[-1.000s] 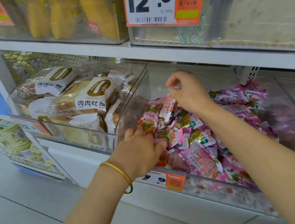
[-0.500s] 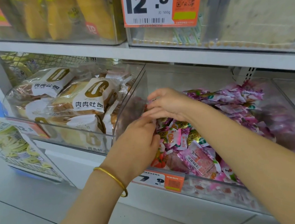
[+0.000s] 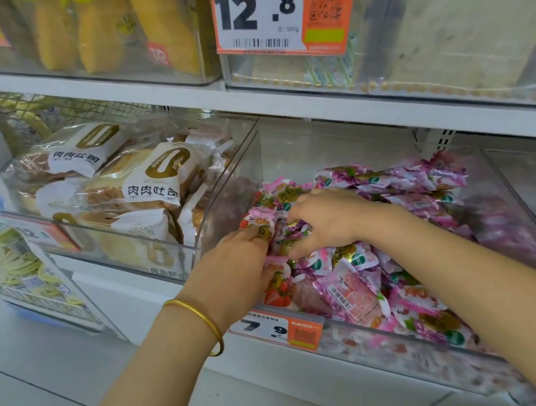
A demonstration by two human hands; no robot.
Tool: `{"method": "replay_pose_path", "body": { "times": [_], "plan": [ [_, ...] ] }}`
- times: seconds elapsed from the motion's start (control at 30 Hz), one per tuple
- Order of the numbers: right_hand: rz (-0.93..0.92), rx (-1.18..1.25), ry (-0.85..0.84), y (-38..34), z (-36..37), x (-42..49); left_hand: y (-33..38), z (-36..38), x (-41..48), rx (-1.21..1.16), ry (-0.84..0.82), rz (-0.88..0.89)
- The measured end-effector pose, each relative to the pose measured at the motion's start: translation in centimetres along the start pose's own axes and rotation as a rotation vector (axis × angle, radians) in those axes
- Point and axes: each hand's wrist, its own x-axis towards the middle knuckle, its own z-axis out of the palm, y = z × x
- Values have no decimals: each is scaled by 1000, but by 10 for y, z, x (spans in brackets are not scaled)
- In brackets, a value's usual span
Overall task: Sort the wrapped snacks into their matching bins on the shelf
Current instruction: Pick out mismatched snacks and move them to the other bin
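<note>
A clear bin (image 3: 226, 204) on the middle shelf holds a heap of small pink wrapped snacks (image 3: 353, 288). Both hands are inside it at its left end. My left hand (image 3: 234, 270), with a gold bangle on the wrist, curls its fingers round a few pink snacks (image 3: 261, 231) against the bin's left wall. Just to the right, my right hand (image 3: 327, 219) lies palm down on the heap, and its curled fingers grip snacks beneath it. The fingertips of both hands are partly buried in wrappers.
To the left, a second clear bin (image 3: 180, 263) is full of white-labelled bread packets (image 3: 150, 182). An orange price tag (image 3: 275, 327) hangs on the snack bin's front. The shelf above carries yellow cakes (image 3: 106, 27), a 12.8 price tag (image 3: 271, 12) and another bin.
My right hand came down from above the heap, where it pinched one snack, and now rests low on the pile beside my left hand. The left hand moved slightly up and right.
</note>
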Motion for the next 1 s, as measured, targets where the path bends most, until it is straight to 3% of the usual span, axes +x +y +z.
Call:
{"method": "replay_pose_path", "body": {
  "times": [0.5,0.67,0.8,0.93,1.0],
  "plan": [
    [94,139,163,16,-6,-57,-1,1,-1,14,1,-4],
    [167,482,342,16,-11,-66,3,-5,0,-69,97,17],
    [273,813,584,12,-18,-70,23,-19,1,-520,289,-124],
    [214,1305,634,1,-18,-60,47,-19,4,-1517,103,-262],
    [204,1503,616,-5,-16,-53,50,-16,9,-1741,50,-266]
  ]
}}
